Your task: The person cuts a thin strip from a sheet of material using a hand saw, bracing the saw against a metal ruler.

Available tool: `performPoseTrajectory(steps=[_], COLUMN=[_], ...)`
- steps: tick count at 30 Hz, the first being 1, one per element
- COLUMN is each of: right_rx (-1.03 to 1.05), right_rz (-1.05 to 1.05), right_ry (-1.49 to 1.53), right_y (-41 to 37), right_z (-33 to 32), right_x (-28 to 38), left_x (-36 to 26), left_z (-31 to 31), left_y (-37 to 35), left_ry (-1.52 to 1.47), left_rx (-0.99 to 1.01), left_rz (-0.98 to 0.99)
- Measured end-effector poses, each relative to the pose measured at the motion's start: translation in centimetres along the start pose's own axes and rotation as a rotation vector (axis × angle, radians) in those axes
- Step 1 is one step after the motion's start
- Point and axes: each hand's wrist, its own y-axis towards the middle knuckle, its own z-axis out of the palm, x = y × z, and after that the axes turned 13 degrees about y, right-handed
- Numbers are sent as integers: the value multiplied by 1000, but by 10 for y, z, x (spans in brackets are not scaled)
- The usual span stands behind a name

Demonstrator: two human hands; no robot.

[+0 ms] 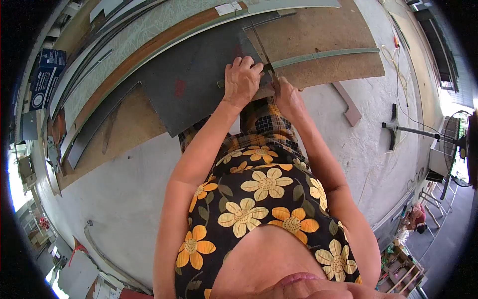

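Observation:
My right hand (288, 97) is closed around the near end of a long, narrow-bladed tool (260, 41) that looks like a handsaw. Its blade points away from me and crosses a thin grey-green strip (326, 55). Just left of the blade, my left hand (242, 79) is closed on the strip, with its fingers bent over it and its wrist above a dark grey sheet (194, 79). The strip runs rightward across a brown board (343, 25). Where the blade meets the strip, my fingers partly hide the contact.
Long panels (149, 45) lie stacked along the far left. On the pale floor to the right are a pinkish offcut (347, 103) and a fan's stand (393, 127). A blue box (48, 77) sits far left. Another person (416, 218) is at the lower right.

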Motion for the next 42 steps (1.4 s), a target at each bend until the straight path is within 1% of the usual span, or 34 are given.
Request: performPoseTrajectory(steps=[1,2,4,7,9,13,15,17,19,21,23,25,28,31,34,37,40,42], right_rx=[-18,10,68,72,78,22,14,29,70,111,117,82,45,13,9,44,108,54], right_rz=[-31,-3,59,215,155,-23,5,52,124,241,220,55,59,78,85,163,276,168], right_ry=[4,16,42,101,52,53,45,35,24,31,55,90,-4,26,64,145,134,85], right_y=[-11,-27,-66,-95,-79,-1,1,-9,-49,-81,-88,-74,-15,8,-21,-68,-76,-47], right_z=[0,-2,-8,-14,-14,2,4,0,-10,-20,-21,-19,-3,0,-5,-11,-18,-15], right_x=[-6,-11,-13,-13,-8,-16,-9,-3,1,11,13,8,-9,8,10,3,6,11], left_x=[-1,-1,-1,0,1,-1,0,-2,-1,-1,1,0,-1,0,-1,0,0,0], left_z=[0,-1,-2,-1,-2,-1,0,0,1,1,-1,-2,-3,-4,-3,-2,-1,-2], left_y=[1,2,0,0,1,0,1,0,0,0,2,1,2,2,2,2,0,2], left_ry=[0,0,-5,-18,-28,-11,3,-5,-9,-4,0,-3,-7,-11,-20,-19,-17,-14], left_rx=[16,34,47,33,48,39,1,22,29,24,34,45,40,29,25,17,10,17], left_rz=[-3,-7,-10,-9,1,-14,-12,-16,-18,-7,-5,3,-6,-10,-11,-5,0,-1])
